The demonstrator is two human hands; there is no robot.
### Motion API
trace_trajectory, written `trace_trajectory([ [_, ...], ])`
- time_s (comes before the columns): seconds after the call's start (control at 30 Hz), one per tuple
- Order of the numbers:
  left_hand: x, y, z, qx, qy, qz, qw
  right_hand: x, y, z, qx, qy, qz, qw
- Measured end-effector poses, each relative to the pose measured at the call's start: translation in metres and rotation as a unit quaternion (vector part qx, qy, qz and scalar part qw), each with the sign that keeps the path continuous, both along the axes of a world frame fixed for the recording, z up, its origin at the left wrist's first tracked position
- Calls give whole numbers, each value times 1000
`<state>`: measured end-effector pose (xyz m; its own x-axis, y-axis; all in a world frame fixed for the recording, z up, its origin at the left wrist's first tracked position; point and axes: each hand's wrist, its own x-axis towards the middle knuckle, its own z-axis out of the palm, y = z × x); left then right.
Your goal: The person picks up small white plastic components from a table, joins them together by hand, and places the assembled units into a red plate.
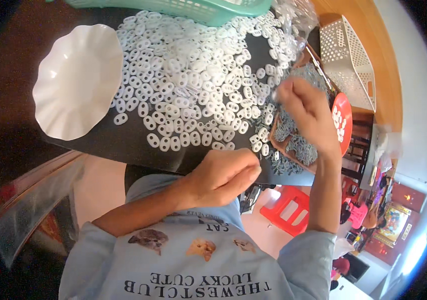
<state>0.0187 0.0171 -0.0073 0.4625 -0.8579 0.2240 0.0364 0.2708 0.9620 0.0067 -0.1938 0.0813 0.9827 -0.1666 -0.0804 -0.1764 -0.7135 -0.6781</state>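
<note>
1. White oval two-hole plastic pieces (173, 75) lie in a broad, dense heap on the dark tabletop (136, 136), spreading into single pieces along its near edge.
2. The left hand (226, 175) is at the near edge of the table, just on the person's side of the heap, its fingers curled closed with the thumb laid along them; whether anything is inside cannot be told.
3. The right hand (307, 110), blurred, is over the right part of the work area, fingers bent in and thumb and forefinger drawn together; whether it grips a piece cannot be told.
4. Beneath and beside the right hand, many small grey pieces (299, 146) fill a brown-edged tray (274, 139), and some lie on the table by its near side; their exact form is too small to tell.
5. Right of that hand, a red plate (345, 103) holds a few white pieces.
6. Left of the heap is a white fluted oval dish (81, 82).
7. Beyond the heap are a green plastic basket (213, 11) and, to its right, a crumpled clear plastic bag (298, 20).
8. A white perforated basket (346, 55) stands at far right.
9. Below table level is a red stool (287, 212).
</note>
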Motion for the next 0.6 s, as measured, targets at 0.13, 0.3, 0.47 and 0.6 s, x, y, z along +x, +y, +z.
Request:
trace_trajectory([
  [0.13,-11,-1,5,-1,-2,75,997,-50,21,4,146,16,13,989],
  [0.3,-8,-13,19,-26,-238,154,959,-84,43,6,252,37,-53,966],
  [0.47,-15,-19,18,-72,-328,185,924,-100,49,-3,268,23,-59,961],
  [0.6,-18,-18,21,-59,-349,156,922,-109,57,-13,269,-21,-24,963],
])
